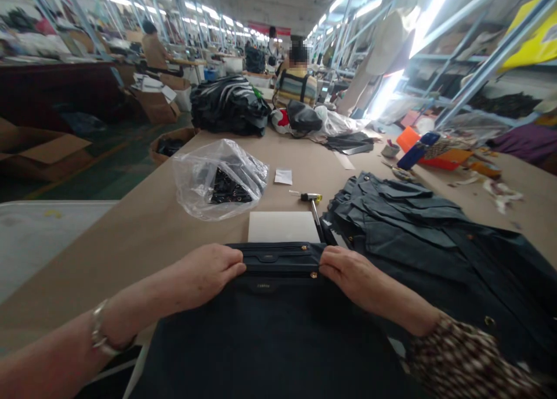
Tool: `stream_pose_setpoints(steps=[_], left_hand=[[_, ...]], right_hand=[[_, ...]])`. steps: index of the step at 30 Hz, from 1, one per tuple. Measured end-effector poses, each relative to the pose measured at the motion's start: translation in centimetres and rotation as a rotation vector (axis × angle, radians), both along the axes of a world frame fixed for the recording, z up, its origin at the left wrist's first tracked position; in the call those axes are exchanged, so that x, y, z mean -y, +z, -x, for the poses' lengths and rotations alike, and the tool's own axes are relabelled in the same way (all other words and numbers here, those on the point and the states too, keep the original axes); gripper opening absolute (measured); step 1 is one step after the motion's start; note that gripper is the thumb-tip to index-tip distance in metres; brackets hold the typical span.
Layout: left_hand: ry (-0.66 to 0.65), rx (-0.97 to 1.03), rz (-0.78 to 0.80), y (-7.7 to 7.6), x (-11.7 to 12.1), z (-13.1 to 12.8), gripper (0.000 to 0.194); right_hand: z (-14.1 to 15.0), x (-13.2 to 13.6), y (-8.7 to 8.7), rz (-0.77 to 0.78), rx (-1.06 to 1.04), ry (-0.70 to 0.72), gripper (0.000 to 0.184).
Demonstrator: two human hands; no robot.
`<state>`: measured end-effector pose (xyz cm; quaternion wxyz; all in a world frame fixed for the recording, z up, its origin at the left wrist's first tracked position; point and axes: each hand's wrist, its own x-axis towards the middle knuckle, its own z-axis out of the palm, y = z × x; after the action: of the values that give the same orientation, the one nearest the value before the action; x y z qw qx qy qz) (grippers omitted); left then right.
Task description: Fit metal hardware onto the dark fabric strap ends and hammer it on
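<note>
A dark navy garment piece (274, 323) lies flat on the brown table (143, 236) right in front of me, its top edge with a zipper and small gold snaps. My left hand (204, 274) pinches the left end of that top edge, fingers closed on the fabric. My right hand (352, 274) grips the right end the same way. Just beyond the edge sits a white flat block (282, 226), with a hammer (314, 205) lying beside it.
A clear plastic bag (220, 178) with small dark parts lies at left centre. A stack of dark fabric pieces (413, 219) fills the right. A white slip (283, 176), orange and blue items (418, 147) and black bundles (230, 106) lie farther back. A seated person (298, 77) is at the far end.
</note>
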<state>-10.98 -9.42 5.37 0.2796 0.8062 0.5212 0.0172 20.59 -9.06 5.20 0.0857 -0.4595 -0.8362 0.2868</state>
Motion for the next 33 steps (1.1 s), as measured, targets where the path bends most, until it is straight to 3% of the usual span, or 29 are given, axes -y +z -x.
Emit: stream_pose_setpoints(steps=[3, 5, 9, 13, 15, 18, 20, 24, 27, 29, 31, 33], left_hand=[[-0.055, -0.136, -0.066, -2.5, -2.8, -1.8, 0.035], [-0.055, -0.206, -0.078, -3.7, -4.0, -2.5, 0.035], [-0.049, -0.294, -0.060, -5.4, -5.5, -3.0, 0.037], [-0.046, -0.330, -0.041, -5.7, -6.1, -3.1, 0.037], [-0.047, -0.371, -0.091, -5.3, -5.7, -3.7, 0.036], [-0.047, -0.474, -0.346, -4.8, -4.1, -6.0, 0.031], [-0.131, -0.469, -0.441, -5.2, -2.8, -7.8, 0.037], [-0.316, -0.452, -0.336, -7.6, -1.2, -10.2, 0.061], [-0.297, -0.483, -0.346, -8.8, -1.2, -10.4, 0.064], [-0.286, -0.489, -0.344, -8.8, -1.2, -10.2, 0.065], [-0.274, -0.495, -0.335, -8.5, -1.2, -10.2, 0.066], [-0.267, -0.494, -0.322, -7.9, -1.2, -10.4, 0.067]], right_hand=[[1.0, -2.7, -4.6, -0.164, 0.124, -0.042, 0.025], [1.2, -4.2, -6.5, -0.212, 0.220, -0.049, 0.026], [1.5, -5.6, -8.0, -0.239, 0.358, -0.088, 0.026], [1.8, -6.1, -8.6, -0.268, 0.377, -0.104, 0.024], [1.9, -6.2, -8.6, -0.267, 0.390, -0.097, 0.024], [2.0, -6.0, -8.4, -0.272, 0.407, -0.070, 0.024], [2.1, -5.7, -8.0, -0.282, 0.421, -0.061, 0.022], [1.0, -4.8, -5.7, -0.306, 0.426, -0.095, 0.018], [-2.1, -3.8, -3.0, -0.378, 0.411, -0.185, 0.016], [-4.9, -3.5, -1.8, -0.409, 0.465, -0.271, 0.033], [-7.7, -3.6, -1.8, -0.374, 0.550, -0.352, 0.053], [-9.8, -4.2, -2.7, -0.325, 0.595, -0.417, 0.052]])
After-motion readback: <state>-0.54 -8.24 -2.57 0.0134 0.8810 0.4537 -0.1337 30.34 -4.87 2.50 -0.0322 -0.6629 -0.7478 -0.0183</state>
